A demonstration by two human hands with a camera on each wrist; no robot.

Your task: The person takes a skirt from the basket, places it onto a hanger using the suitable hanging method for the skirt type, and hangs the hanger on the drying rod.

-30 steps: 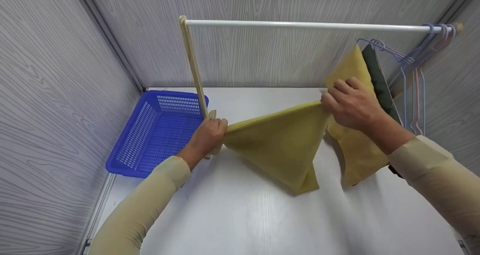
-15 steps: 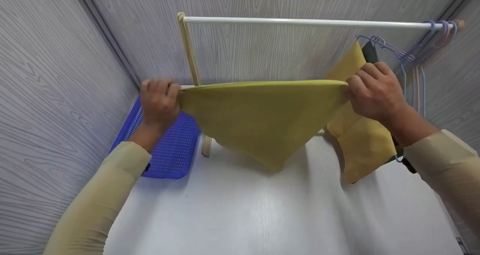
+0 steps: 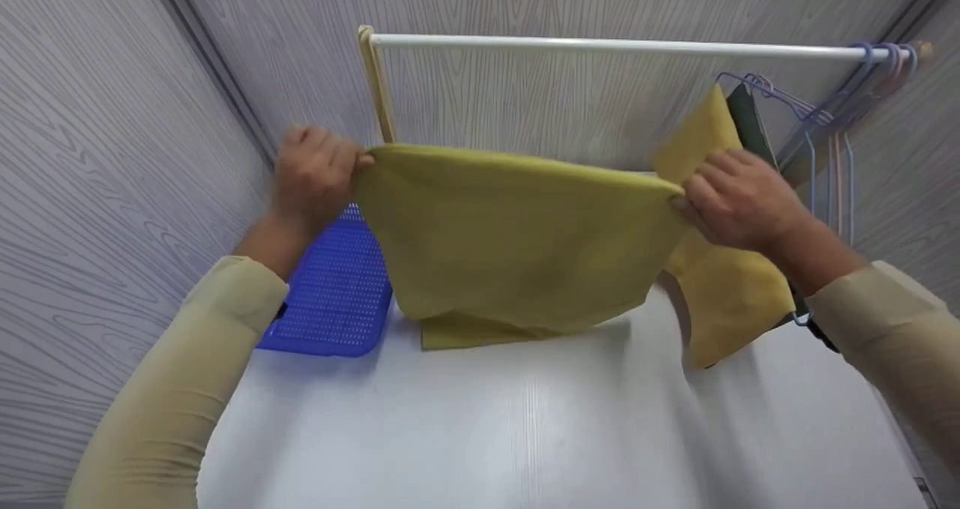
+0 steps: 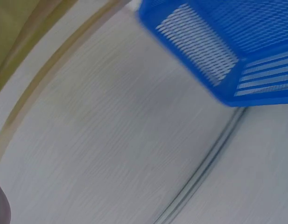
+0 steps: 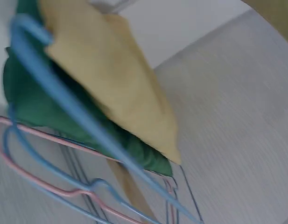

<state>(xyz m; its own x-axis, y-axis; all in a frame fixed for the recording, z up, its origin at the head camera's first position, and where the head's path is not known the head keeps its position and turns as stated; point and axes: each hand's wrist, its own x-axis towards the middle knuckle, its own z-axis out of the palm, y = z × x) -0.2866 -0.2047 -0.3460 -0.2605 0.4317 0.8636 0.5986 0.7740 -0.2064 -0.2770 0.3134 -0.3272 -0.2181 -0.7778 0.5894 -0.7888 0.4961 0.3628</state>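
A yellow-olive cloth (image 3: 517,239) is stretched between both hands in the head view, its lower part hanging with one edge folded near the table. My left hand (image 3: 315,175) grips its upper left corner above the blue basket. At the upper right corner, my right hand (image 3: 742,198) pinches the cloth in front of a hung yellow cloth (image 3: 731,299). In the left wrist view the cloth (image 4: 10,32) fills the upper left corner. Only a sliver of the cloth (image 5: 274,18) enters the right wrist view.
A white rail (image 3: 600,44) on a wooden post (image 3: 375,82) spans the back. Blue and pink hangers (image 5: 55,179) hang at its right end, near a dark green cloth (image 5: 36,102) beside the hung yellow one. A blue perforated basket (image 3: 337,291) stands at left on the white table (image 3: 487,434).
My left hand has moved up and left, drawing the cloth out wide. The right hand shifted right and rose, then dipped slightly. The cloth's hanging part has spread from a point to a broad edge.
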